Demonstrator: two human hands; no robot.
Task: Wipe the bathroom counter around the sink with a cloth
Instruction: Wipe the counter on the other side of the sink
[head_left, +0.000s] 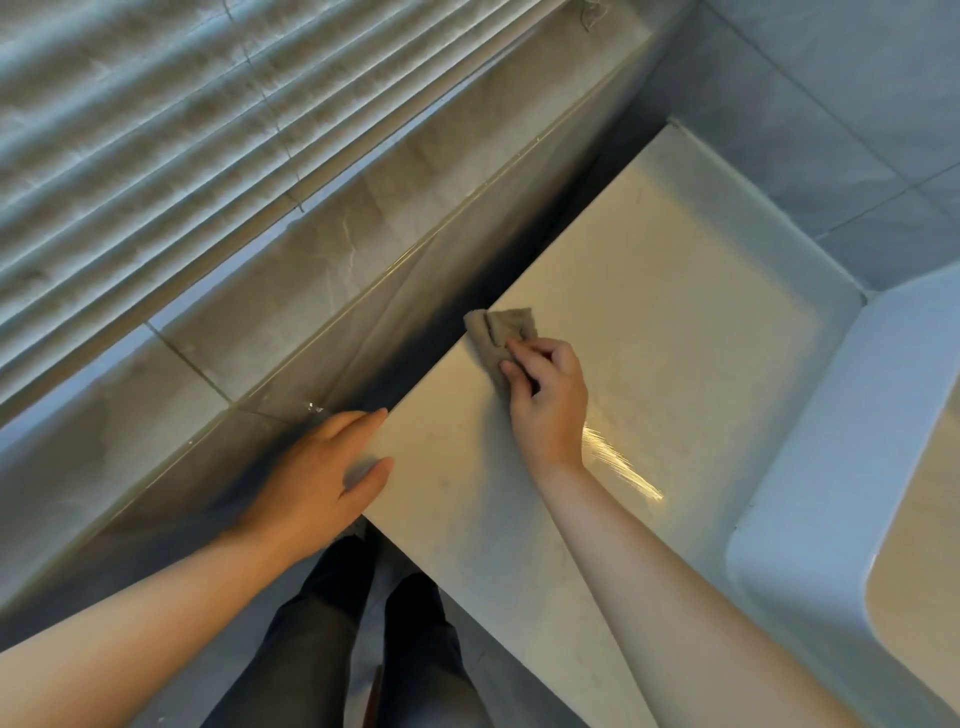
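Note:
A pale beige bathroom counter (649, 332) runs across the middle of the head view. At its right end lies a white sink (810, 519), partly cut off by the frame. My right hand (548, 400) grips a crumpled brown-grey cloth (496, 327) and holds it down on the counter close to the counter's left edge. My left hand (322, 467) rests flat on that same edge nearer to me, fingers straight, thumb lying on the counter top.
A glossy grey tiled wall (291, 270) stands just left of the counter, with window blinds (156, 114) above it. Grey tiles (831, 114) back the counter on the far right. My dark trouser legs (332, 649) stand below the counter edge.

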